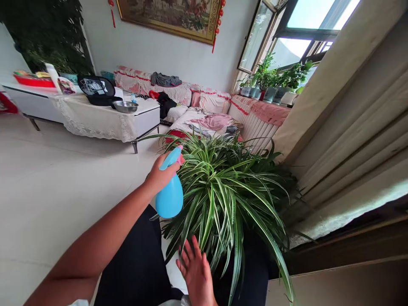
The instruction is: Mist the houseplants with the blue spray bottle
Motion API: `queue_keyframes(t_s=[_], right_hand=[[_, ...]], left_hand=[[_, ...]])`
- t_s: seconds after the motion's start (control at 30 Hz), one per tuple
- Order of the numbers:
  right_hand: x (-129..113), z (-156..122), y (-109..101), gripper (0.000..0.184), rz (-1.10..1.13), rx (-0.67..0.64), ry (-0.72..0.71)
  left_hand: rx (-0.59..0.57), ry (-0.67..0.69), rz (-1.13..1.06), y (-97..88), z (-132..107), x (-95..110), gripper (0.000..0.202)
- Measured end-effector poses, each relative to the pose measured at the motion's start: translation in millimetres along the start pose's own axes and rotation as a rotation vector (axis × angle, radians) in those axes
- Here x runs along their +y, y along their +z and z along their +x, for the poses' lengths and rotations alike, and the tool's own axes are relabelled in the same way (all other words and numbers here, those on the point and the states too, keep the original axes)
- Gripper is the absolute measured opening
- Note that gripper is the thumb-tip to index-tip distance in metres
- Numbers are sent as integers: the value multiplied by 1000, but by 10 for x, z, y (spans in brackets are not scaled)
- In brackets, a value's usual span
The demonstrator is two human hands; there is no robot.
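Observation:
My left hand (162,172) is wrapped round the neck and trigger of a blue spray bottle (170,197) with a pink nozzle. The bottle is upright, its nozzle pointing over a large spider plant (219,182) with long green-and-white striped leaves. My right hand (196,272) is open, palm up and fingers spread, at the near edge of the plant, close to the hanging leaves. It holds nothing. The plant's pot is hidden under the foliage.
A white table (146,117) with a lace cloth carries a metal bowl (126,106) and an open black case (97,89). Behind is a covered sofa (212,121). Potted plants (270,91) line the windowsill at right. A ribbed radiator or curtain-like panel (353,144) stands beside the spider plant.

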State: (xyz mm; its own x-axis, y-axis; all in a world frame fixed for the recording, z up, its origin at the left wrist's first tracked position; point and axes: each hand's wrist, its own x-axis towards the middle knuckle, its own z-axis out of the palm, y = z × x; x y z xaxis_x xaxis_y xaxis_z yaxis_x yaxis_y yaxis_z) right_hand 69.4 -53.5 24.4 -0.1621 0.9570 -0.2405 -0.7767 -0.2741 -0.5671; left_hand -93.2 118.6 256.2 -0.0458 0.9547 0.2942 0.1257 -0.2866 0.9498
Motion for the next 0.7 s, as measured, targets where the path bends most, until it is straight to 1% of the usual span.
queue_keyframes(t_s=[0.07, 0.1, 0.17, 0.27, 0.33, 0.4, 0.47, 0.53, 0.6, 0.63, 0.7], right_hand=[[-14, -25, -111, 65, -34, 12, -33], [-25, -34, -162, 64, -47, 12, -55], [-50, -44, -257, 61, -63, 14, -99], [-66, -32, -384, 58, -80, 31, -135], [-55, -13, -451, 57, -104, 34, -136], [-34, 11, -497, 58, -131, 24, -130], [-19, 39, -521, 59, -150, 18, -119], [-16, 71, -523, 58, -161, 42, -114], [-19, 96, -496, 58, -191, 94, -112], [-18, 99, -467, 60, -217, 115, -109], [1, 75, -377, 66, -316, 120, -97]], left_hand=[[30, -17, 46, -128, 59, -3, 35], [39, -29, 60, -194, 96, -22, 31], [59, -33, 65, -329, 177, -95, 32], [115, 30, 78, -520, 310, -262, 39], [154, 48, 129, -621, 406, -387, 39], [162, 18, 187, -692, 496, -509, 34], [134, -20, 220, -742, 552, -622, 31], [93, -41, 227, -784, 547, -713, 32], [43, -36, 232, -832, 466, -762, 36], [13, -19, 241, -860, 400, -768, 39], [-41, 60, 292, -923, 234, -747, 45]])
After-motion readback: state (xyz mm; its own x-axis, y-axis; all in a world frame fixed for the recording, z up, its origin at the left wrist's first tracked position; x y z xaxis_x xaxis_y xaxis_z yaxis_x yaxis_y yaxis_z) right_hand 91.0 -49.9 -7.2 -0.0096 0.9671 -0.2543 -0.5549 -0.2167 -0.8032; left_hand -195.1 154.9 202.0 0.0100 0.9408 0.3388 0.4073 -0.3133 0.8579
